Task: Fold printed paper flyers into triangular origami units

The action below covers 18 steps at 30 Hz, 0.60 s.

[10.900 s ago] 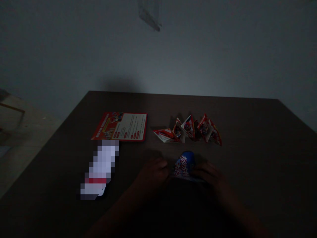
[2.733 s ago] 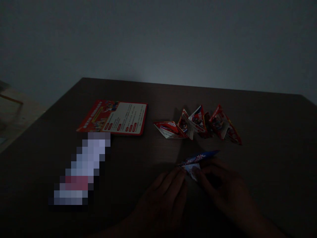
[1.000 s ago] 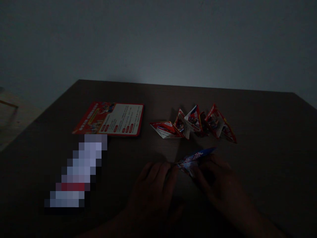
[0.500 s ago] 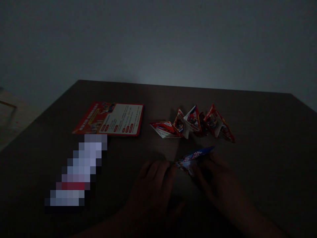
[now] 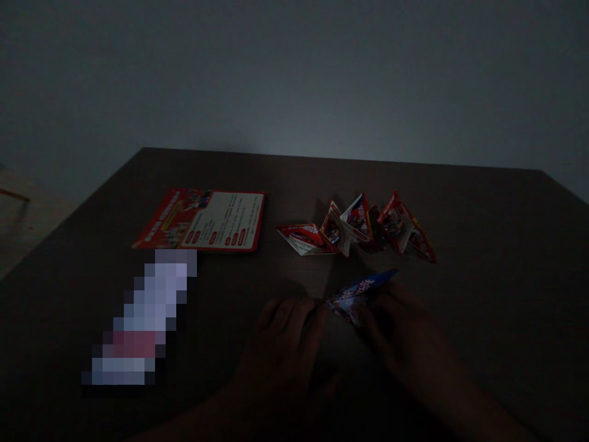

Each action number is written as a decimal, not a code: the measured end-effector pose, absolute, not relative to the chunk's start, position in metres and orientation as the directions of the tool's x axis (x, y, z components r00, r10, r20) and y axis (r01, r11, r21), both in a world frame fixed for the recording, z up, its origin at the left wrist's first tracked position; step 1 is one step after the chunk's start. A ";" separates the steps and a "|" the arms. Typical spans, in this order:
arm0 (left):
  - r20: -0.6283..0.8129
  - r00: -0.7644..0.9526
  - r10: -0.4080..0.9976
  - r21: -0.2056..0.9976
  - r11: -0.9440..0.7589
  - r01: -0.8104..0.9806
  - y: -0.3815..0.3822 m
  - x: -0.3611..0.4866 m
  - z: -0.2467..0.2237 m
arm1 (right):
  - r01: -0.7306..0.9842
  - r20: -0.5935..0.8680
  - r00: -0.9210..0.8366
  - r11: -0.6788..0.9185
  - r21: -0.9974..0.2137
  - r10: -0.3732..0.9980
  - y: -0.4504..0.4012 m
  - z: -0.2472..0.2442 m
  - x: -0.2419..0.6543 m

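Note:
In the dim light a small blue folded paper boat [image 5: 361, 294] with printed pictures lies tilted on the table. My right hand [image 5: 405, 337] grips it from the right, thumb on the near side and fingers behind. My left hand [image 5: 285, 344] rests on the table to the left, fingers forward and thumb apart, its index fingertip at the paper's left tip. Whether that finger presses on the paper is too dark to tell. Just beyond stands a row of several red and white folded paper boats [image 5: 306, 238], leaning against each other.
A stack of printed red and white sheets [image 5: 230, 221] lies at the back left of the dark table [image 5: 294, 178]. Nearer, a bright elongated object [image 5: 156, 307] is blurred into blocks. A plain wall [image 5: 294, 80] rises behind the table.
Both hands and the blue folded paper keep almost the same place. Only a slight shift of the whole view shows.

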<state>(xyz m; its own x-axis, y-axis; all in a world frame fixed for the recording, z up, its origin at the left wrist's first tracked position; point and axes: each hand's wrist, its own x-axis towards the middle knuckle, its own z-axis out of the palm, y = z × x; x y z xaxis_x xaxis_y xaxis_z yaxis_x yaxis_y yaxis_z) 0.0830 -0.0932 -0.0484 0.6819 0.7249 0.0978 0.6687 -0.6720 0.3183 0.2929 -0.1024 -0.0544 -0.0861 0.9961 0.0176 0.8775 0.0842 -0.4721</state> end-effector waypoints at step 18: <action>0.076 0.689 0.721 0.304 -0.675 0.673 -0.093 0.083 -0.048 | 0.869 -0.003 -0.079 0.068 -0.490 0.997 -0.103 -0.054 0.293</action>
